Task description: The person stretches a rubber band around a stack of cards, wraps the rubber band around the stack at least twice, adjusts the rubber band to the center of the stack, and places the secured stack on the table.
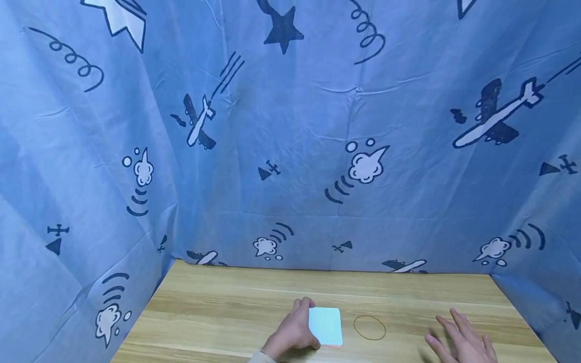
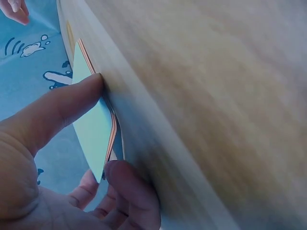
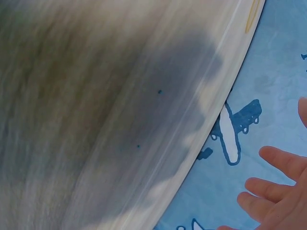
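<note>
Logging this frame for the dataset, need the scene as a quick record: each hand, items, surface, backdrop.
left hand: grips the cards by their left side
right hand: fingers spread, over the table, holds nothing
cards: small stack, rounded corners, pale blue on top, orange showing at the edge
rubber band: thin yellow loop, lying between the cards and the right hand, touching neither
table: wood-grain top
backdrop: blue cloth printed with planes, clouds and a star

The left hand (image 1: 294,328) hides the left side of the paper stack (image 1: 326,325). The head view cuts off the right hand (image 1: 465,343) and the table's near edge; the right wrist view crops the rubber band (image 1: 373,339).
</note>
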`<state>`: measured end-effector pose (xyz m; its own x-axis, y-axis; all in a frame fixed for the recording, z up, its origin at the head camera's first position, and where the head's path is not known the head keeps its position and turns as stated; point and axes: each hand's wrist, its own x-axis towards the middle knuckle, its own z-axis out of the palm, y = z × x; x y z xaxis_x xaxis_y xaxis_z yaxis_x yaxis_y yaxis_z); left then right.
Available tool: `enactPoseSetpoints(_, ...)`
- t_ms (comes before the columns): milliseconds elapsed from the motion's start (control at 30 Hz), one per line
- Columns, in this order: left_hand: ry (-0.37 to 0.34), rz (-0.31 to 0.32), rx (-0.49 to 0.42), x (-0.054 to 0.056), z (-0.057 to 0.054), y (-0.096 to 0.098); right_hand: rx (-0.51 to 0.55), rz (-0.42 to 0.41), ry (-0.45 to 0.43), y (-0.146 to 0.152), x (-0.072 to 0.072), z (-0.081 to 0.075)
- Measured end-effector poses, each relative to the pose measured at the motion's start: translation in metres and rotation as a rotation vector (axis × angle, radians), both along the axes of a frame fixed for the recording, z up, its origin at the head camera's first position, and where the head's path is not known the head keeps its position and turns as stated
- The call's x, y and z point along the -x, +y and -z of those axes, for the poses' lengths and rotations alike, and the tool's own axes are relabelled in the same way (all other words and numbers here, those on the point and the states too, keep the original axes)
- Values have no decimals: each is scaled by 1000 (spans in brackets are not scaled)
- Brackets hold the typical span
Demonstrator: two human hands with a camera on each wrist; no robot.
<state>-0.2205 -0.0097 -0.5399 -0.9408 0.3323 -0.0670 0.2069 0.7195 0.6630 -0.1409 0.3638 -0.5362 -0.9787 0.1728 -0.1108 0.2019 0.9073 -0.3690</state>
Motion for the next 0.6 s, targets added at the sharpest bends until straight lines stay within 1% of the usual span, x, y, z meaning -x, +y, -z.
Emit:
enactPoseSetpoints(133,18,9,-3,-1,0,0,10,-7,-34,2,0,0)
enactPoseSetpoints(267,3,1,-21,-3,0,-1,23,-4,-66,2,0,0)
enactPoseSetpoints(500,1,-12,-52,-6,-1,-2,35,0,-53,1,-2,1)
enactPoseSetpoints(600,-14,-13,-61,-7,-1,-3,28,2,-54,2,-2,2)
